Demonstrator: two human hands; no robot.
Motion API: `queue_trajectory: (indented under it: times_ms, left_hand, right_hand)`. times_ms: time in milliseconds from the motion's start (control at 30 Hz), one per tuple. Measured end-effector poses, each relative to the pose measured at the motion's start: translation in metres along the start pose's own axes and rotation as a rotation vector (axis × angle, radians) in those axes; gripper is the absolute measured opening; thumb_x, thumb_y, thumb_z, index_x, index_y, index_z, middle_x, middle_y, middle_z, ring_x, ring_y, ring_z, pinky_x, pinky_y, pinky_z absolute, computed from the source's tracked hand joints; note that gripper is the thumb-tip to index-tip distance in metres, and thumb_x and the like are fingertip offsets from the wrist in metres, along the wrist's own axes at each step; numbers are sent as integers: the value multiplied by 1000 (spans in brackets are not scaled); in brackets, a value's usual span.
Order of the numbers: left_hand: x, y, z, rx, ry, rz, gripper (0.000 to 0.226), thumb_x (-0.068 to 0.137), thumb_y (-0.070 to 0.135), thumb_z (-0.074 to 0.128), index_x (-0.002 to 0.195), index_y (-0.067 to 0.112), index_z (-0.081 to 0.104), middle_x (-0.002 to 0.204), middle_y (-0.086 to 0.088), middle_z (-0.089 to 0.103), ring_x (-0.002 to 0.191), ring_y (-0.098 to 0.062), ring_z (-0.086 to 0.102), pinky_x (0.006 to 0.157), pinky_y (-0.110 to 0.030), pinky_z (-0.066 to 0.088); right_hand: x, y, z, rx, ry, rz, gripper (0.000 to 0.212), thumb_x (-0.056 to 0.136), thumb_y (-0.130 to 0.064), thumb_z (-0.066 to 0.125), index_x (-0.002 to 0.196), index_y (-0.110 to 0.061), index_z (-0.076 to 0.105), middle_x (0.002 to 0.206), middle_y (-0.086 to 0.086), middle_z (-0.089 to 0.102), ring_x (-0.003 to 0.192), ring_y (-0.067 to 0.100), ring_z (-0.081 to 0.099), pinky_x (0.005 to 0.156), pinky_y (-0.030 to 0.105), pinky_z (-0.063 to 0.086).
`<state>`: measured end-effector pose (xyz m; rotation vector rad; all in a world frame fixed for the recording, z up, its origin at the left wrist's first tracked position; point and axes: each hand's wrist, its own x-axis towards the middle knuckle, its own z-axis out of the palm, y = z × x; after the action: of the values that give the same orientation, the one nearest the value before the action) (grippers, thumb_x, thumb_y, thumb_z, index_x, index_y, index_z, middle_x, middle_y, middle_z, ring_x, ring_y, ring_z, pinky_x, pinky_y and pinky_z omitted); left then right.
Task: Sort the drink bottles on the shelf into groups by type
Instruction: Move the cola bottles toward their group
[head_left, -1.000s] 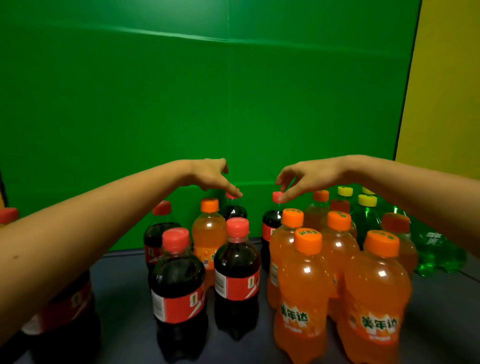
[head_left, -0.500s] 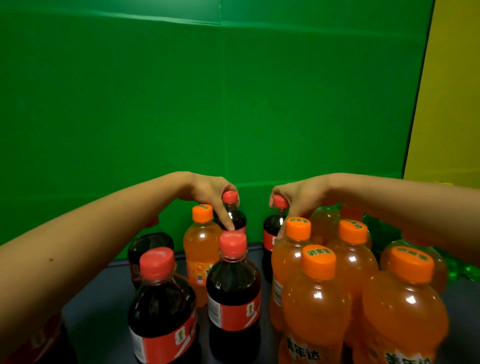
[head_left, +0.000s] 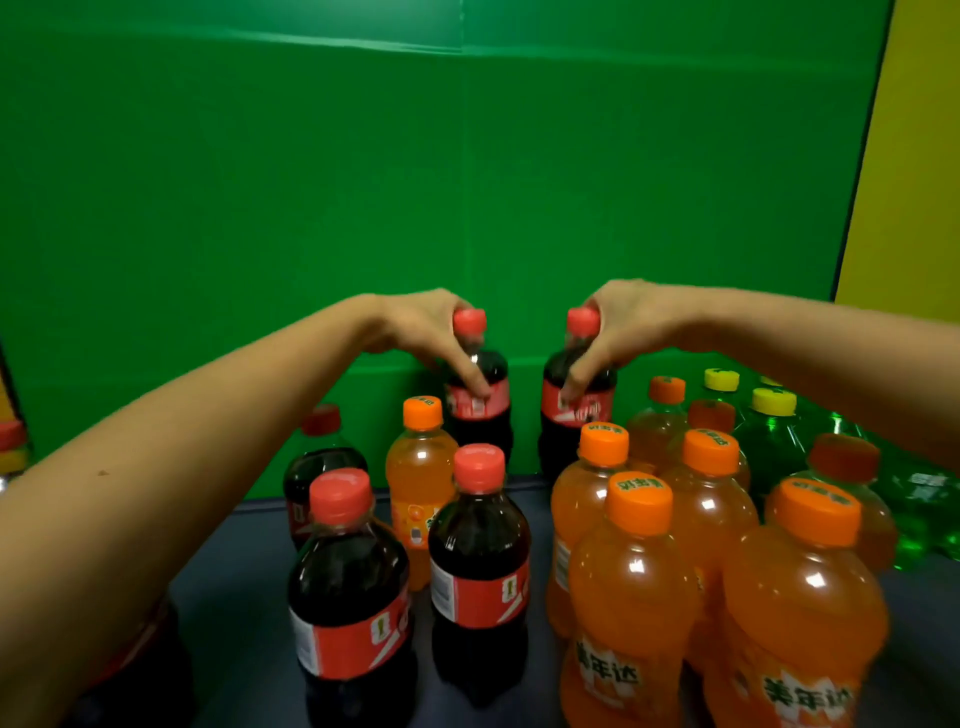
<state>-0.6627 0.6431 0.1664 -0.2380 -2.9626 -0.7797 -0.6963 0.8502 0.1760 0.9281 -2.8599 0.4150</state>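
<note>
Both hands are at the back of the shelf (head_left: 239, 561), each clamped on a cola bottle by its neck. The left hand (head_left: 415, 330) comes over the left cola bottle (head_left: 480, 415) from 9 o'clock. Its fingers (head_left: 467, 371) curl down past the red cap and over the shoulder to the top of the red label. The right hand (head_left: 631, 322) mirrors it from 3 o'clock on the right cola bottle (head_left: 582, 415), fingers (head_left: 582, 371) wrapped the same way. Both thumbs are hidden behind the necks.

The two bottles are upright, long axis vertical, just beside each other with a narrow gap, close to the green back panel (head_left: 311, 208). Nearer bottles hide their bases, so I cannot tell whether they are off the shelf.

The cola group (head_left: 348, 597) sits at 7 o'clock from the held pair, so the left hand is the nearer one. The right hand's bottle would likely have to cross toward 8 o'clock. A lone orange soda bottle (head_left: 421, 467) stands in that path, among the colas. The orange soda group (head_left: 639, 597) fills 5 o'clock, and the green soda bottles (head_left: 774, 436) with yellow caps stand at 3 o'clock.

The held bottles are small, near-black and full-looking, with red caps and red wraparound labels.
</note>
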Motion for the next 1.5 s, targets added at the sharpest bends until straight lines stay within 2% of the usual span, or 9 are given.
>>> queue_trajectory:
  times_ms: [133, 267, 467, 600, 700, 800, 1033, 1233, 1500]
  left_hand:
    - [-20, 15, -26, -158, 257, 71, 54, 38, 31, 87, 84, 21, 59, 82, 3, 63, 72, -8, 56, 65, -26, 45]
    - [-44, 37, -45, -376, 537, 161, 38, 60, 16, 82, 84, 27, 54, 84, 5, 62, 74, -5, 58, 63, -21, 48]
    - [-101, 64, -62, -464, 883, 311, 32, 65, 26, 72, 92, 25, 55, 88, 9, 63, 78, -1, 64, 63, -21, 52]
    - [-154, 76, -56, -323, 1018, 309, 13, 76, 29, 65, 76, 29, 52, 75, 17, 60, 69, 11, 58, 65, -14, 49]
    - [-195, 70, -46, -281, 1012, 299, 8, 79, 28, 62, 77, 28, 54, 76, 16, 59, 68, 11, 56, 61, -10, 46]
    - [-231, 51, -31, -273, 943, 254, 7, 82, 28, 61, 85, 28, 56, 85, 13, 60, 76, 9, 58, 68, -8, 48]
    - [-295, -11, 26, -154, 871, 117, 43, 55, 57, 64, 91, 35, 60, 93, 11, 66, 86, -2, 62, 75, -10, 48]
    - [-303, -54, 69, -77, 929, 71, 56, 60, 57, 64, 98, 15, 62, 92, -3, 65, 89, -21, 61, 83, -42, 50]
    - [-302, -76, 104, -99, 974, 89, 48, 68, 56, 59, 103, 24, 55, 90, 6, 55, 85, -3, 53, 75, -21, 44]
  right_hand:
    - [-5, -7, -26, 267, 236, -56, 52, 44, -40, 83, 87, -15, 67, 93, 7, 69, 83, 21, 62, 78, 33, 52]
    - [-15, -27, -48, 455, 454, -139, 66, 30, -54, 72, 88, -23, 64, 102, 7, 69, 98, 24, 64, 91, 44, 52]
    - [-48, -70, -66, 576, 662, -328, 52, 59, -48, 65, 104, -23, 59, 103, -8, 66, 97, 9, 63, 89, 38, 53]
    - [-78, -97, -57, 576, 685, -417, 41, 72, -43, 60, 105, -20, 60, 97, -12, 65, 90, 0, 63, 85, 30, 55]
    - [-105, -112, -37, 585, 576, -444, 34, 78, -42, 62, 106, -23, 55, 96, -13, 61, 90, -1, 61, 84, 26, 53]
    - [-132, -122, -8, 521, 522, -375, 55, 63, -59, 60, 105, -25, 55, 100, -6, 62, 96, 12, 60, 87, 34, 48]
    - [-175, -130, 76, 458, 486, -270, 49, 61, -53, 61, 98, -20, 54, 92, -1, 63, 86, 16, 58, 77, 32, 44]
    - [-176, -138, 138, 547, 526, -187, 34, 62, -49, 67, 89, -38, 49, 91, -12, 57, 84, 4, 55, 70, 17, 42]
    - [-171, -164, 186, 785, 664, -91, 48, 68, -35, 76, 103, -40, 43, 103, -17, 55, 97, -9, 53, 77, 4, 41]
